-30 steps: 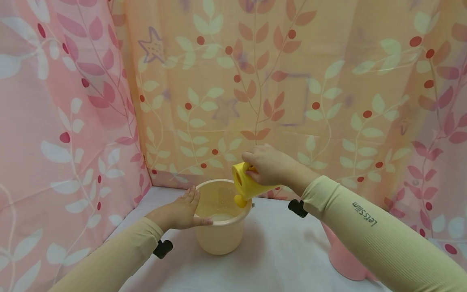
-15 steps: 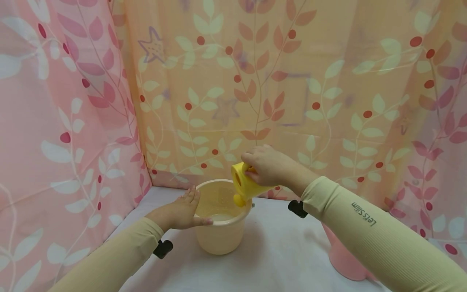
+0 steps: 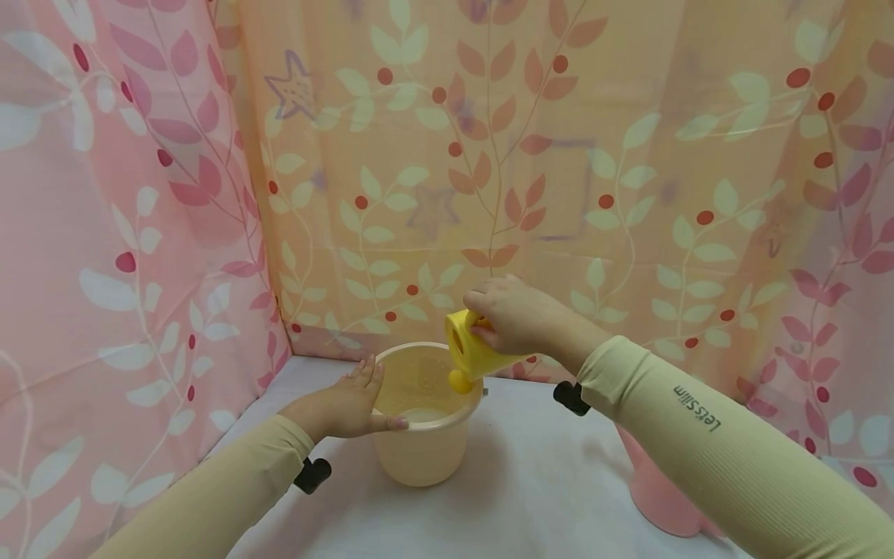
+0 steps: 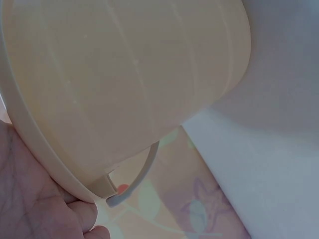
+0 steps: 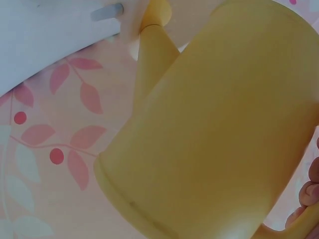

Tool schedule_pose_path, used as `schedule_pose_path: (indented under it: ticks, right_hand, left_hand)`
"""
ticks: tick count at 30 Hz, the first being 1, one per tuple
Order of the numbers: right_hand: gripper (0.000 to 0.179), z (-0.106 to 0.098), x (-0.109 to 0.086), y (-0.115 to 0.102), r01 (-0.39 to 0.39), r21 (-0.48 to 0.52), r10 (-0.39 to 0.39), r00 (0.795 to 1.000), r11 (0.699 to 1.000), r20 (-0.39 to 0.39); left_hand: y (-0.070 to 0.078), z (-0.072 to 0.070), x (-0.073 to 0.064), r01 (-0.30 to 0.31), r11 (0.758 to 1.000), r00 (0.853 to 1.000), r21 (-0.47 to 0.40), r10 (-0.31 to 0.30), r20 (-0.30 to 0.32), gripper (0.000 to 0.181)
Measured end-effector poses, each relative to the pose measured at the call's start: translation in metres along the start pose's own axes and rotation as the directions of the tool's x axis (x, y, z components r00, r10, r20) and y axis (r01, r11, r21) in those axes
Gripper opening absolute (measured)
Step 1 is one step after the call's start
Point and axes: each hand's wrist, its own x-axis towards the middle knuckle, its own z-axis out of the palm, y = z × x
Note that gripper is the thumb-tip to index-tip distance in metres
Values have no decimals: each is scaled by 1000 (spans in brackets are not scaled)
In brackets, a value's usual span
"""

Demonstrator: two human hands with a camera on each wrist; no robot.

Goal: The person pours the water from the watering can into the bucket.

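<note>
A cream plastic bucket [image 3: 419, 458] stands upright on the white surface. My left hand [image 3: 344, 405] rests against the left side of its rim, fingers extended and thumb lying along the front edge; the left wrist view shows the palm [image 4: 30, 199] touching the rim. By its handle, my right hand [image 3: 513, 314] grips a yellow watering can [image 3: 478, 359], tipped on its side over the bucket's right rim. The can's round spout head [image 3: 460, 382] hangs inside the bucket mouth. A pale patch, perhaps water, shows at the bucket's bottom; whether any stream falls is unclear.
A pink plastic object [image 3: 660, 497] stands at the right, partly hidden beneath my right forearm. Leaf-patterned curtains [image 3: 433, 155] enclose the back and sides of the white tabletop [image 3: 552, 473]. The bucket's grey handle [image 4: 137, 184] hangs at its side.
Almost nothing differs: the left hand stays on the rim, and the tipped watering can keeps its place above the bucket apart from tiny shifts.
</note>
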Motion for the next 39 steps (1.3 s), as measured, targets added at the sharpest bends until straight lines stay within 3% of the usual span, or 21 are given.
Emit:
schedule_pose_path:
  ticks: [7, 21, 26, 32, 35, 39]
  right_hand:
    - [16, 0, 1, 1, -7, 6, 7, 1000, 1000, 15]
    - [17, -2, 2, 1, -14, 2, 14, 999, 1000, 37]
    - [17, -2, 2, 1, 3, -11, -3, 999, 1000, 32]
    - [16, -1, 2, 2, 17, -28, -16, 1000, 999, 13]
    - [16, 1, 0, 2, -12, -14, 12, 1000, 1000, 9]
    - [18, 5, -7, 4, -104, 34, 104, 995, 994, 2]
  left_hand:
    - [-3, 4, 2, -13, 1000, 1000, -27, 13, -21, 120]
    - [-8, 10, 8, 34, 997, 999, 68, -33, -9, 120]
    - [-11, 13, 10, 30, 998, 999, 50, -28, -30, 120]
    - [-8, 10, 9, 39, 997, 999, 69, -38, -10, 119]
    - [-5, 6, 6, 41, 997, 999, 65, -42, 10, 118]
    - [-1, 1, 2, 26, 999, 1000, 39, -26, 10, 115]
